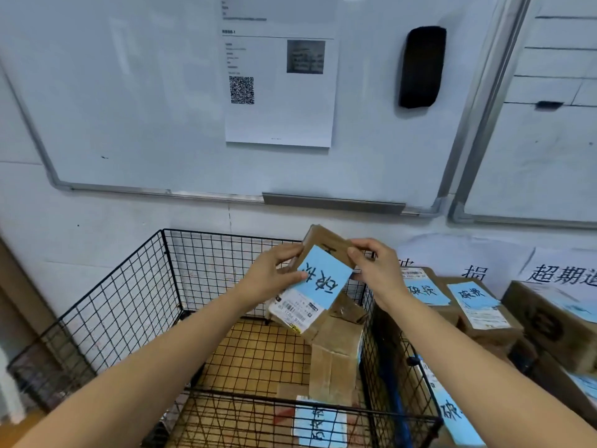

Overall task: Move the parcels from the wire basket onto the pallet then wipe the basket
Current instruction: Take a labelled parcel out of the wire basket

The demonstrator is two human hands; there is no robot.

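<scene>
Whiteboard [129,92] behind the wire basket [129,302], left hand [274,276] and right hand [376,270], each grip clamped on a brown parcel [326,240] with blue note [323,281], held above the basket, other parcels [336,360] inside the basket

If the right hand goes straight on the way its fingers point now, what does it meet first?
The right hand points leftward and pinches the held parcel, so it meets that at once; beyond it is probably the left hand.
</scene>
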